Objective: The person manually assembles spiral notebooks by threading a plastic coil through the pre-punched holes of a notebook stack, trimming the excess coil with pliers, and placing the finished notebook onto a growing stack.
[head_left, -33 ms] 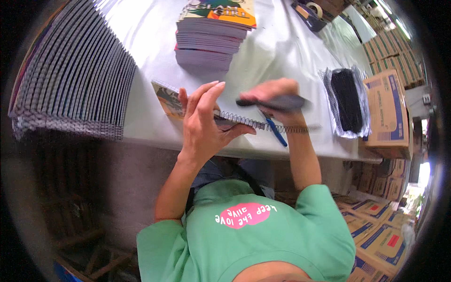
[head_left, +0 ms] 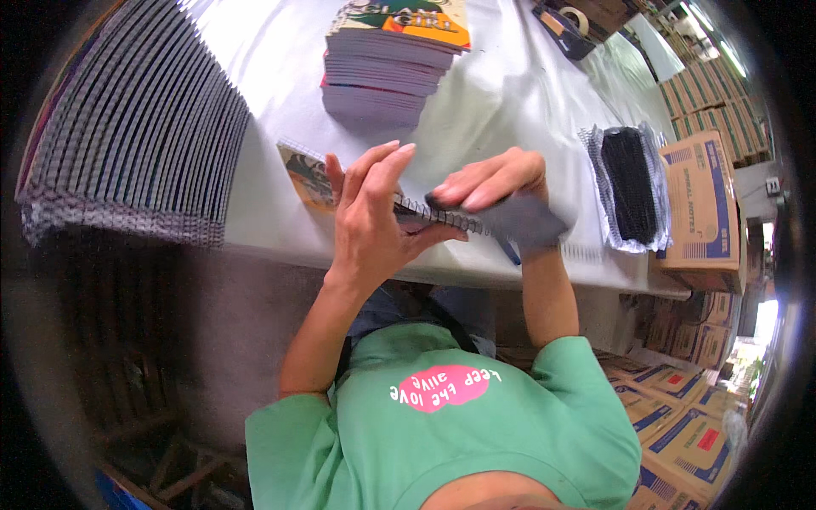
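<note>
Notebook (head_left: pixel 306 177) pinched by left hand (head_left: pixel 365 208) over table (head_left: pixel 276 229) edge | pad (head_left: pixel 531 223) under right hand (head_left: pixel 501 180), grip too blurred to tell | coil (head_left: pixel 449 217) could be bent by uneven pressure

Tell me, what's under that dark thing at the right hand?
Part of a blue object peeks out below the blurred dark thing at the right hand. Whatever else is under it is covered.

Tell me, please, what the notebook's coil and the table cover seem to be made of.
Coil: plastic or coated wire, judging by thin, dark, regular loops; finish unclear.
Table cover: probably white plastic sheeting, slightly glossy, judging by its bright sheen and soft creases.
</note>
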A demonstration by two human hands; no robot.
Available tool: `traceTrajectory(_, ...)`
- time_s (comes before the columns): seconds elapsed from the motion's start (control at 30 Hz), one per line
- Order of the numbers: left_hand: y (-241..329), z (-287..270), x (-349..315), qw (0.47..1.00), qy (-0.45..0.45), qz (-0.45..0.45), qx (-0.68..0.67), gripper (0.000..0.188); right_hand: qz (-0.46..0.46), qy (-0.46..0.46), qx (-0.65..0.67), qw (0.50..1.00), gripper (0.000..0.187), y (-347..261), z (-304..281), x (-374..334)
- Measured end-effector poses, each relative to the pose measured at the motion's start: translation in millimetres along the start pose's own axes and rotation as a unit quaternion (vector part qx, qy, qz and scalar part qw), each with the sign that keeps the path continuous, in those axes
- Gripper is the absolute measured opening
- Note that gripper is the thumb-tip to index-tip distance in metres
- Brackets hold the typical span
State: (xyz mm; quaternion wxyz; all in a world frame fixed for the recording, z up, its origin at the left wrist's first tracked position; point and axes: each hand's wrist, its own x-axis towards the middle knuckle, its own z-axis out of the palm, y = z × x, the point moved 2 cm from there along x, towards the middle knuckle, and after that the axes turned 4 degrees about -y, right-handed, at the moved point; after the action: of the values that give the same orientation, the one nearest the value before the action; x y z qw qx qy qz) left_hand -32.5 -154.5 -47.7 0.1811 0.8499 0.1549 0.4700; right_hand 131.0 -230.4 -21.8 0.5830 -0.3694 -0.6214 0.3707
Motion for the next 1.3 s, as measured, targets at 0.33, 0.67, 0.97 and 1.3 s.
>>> traceTrajectory(0.33, -33.0, -38.7, 17.0, 0.992, -0.035, -0.090, 0.083, 0.065, 0.110, 0.037, -0.206, 0.972, 0.019, 8.8, 11.3, 35.6)
traceTrajectory(0.67, -44.0, -39.9, 14.8, 0.996, 0.014, -0.083, 0.015, 0.065, -0.020, -0.034, 0.008, 0.999, 0.038, 23.5, 3.1, 44.2)
traceTrajectory(0.97, -60.8, -36.0, 6.4, 0.985, 0.047, -0.137, -0.089, 0.083, 0.157, -0.027, -0.205, 0.966, 0.032, 48.1, 11.7, 61.9)
traceTrajectory(1.3, -76.8, -30.2, 3.1, 0.972, 0.033, -0.181, -0.147, 0.097, -0.008, -0.080, 0.019, 0.997, 0.039, 18.9, 33.0, 75.8)
